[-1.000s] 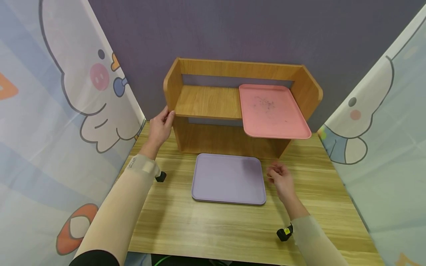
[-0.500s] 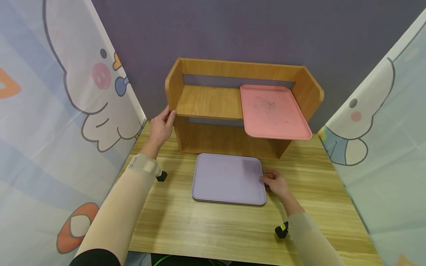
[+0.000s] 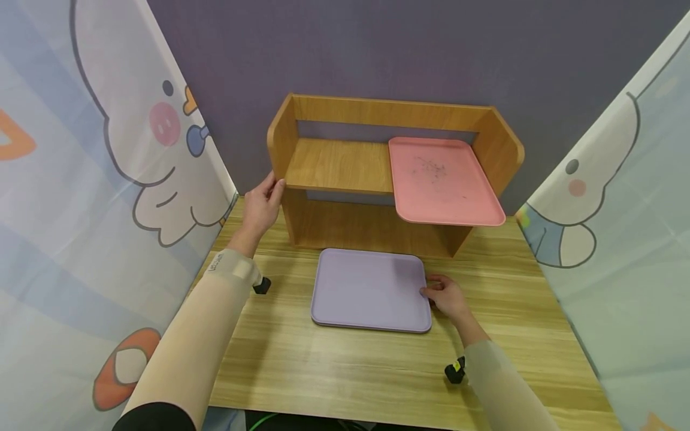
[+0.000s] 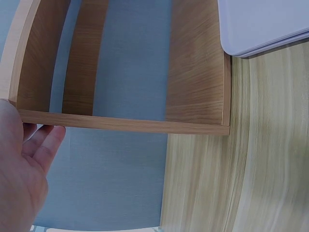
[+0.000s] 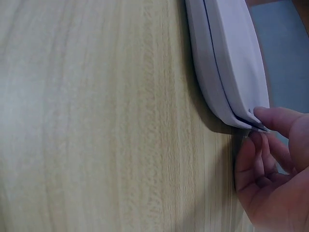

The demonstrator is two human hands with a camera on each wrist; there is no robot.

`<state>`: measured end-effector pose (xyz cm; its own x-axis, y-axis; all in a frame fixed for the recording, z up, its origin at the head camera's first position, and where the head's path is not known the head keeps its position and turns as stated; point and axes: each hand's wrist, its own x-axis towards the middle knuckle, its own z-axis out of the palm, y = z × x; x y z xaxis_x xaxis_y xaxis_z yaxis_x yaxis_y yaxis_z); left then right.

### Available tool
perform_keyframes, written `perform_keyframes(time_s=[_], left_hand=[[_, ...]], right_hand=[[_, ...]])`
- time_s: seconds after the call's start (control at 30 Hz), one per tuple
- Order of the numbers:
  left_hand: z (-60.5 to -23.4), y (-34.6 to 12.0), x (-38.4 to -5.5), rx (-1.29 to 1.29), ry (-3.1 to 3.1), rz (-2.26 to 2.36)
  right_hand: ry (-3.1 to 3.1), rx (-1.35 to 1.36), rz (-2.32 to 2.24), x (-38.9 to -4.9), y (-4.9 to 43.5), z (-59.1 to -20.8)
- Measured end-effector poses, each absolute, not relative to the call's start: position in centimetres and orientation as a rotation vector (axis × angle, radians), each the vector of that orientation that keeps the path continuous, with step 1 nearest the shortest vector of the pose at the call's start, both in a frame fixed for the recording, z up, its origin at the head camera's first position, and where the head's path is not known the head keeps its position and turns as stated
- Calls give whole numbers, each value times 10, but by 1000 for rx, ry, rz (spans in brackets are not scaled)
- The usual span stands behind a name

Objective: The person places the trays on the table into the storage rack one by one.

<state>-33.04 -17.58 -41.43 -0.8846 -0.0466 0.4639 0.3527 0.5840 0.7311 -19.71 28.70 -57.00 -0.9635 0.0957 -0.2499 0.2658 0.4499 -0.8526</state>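
Note:
A two-tier wooden shelf [image 3: 345, 164] stands against the back wall. My left hand [image 3: 261, 206] holds the edge of its left side panel; in the left wrist view the fingers [image 4: 48, 145] lie along the panel's outer face. Stacked lilac trays [image 3: 372, 290] lie flat on the table before the shelf, and the right wrist view shows two layered rims. My right hand [image 3: 446, 296] pinches the right edge of the upper lilac tray [image 5: 241, 63], thumb [image 5: 277, 118] on top and the other fingers curled at the rim below.
A pink tray [image 3: 442, 182] with dark specks rests on the right half of the upper shelf, its front jutting past the shelf edge. Cartoon-printed curtains [image 3: 178, 251] flank the wooden table [image 3: 334, 377]. A purple-grey wall [image 3: 388, 48] rises behind.
My right hand has come leftward from beside the lilac trays and now pinches their right edge. The left hand keeps its place on the shelf; the trays have not moved.

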Motion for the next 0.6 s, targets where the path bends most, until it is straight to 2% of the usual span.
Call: perform_keyframes(time_s=[0.3, 0.6], left_hand=[[-416, -176, -331, -244, -2371, -1235], [-416, -176, -332, -258, -2360, -1222]], right_hand=[[2845, 216, -1178, -200, 284, -569], [2864, 221, -1168, -199, 282, -570]])
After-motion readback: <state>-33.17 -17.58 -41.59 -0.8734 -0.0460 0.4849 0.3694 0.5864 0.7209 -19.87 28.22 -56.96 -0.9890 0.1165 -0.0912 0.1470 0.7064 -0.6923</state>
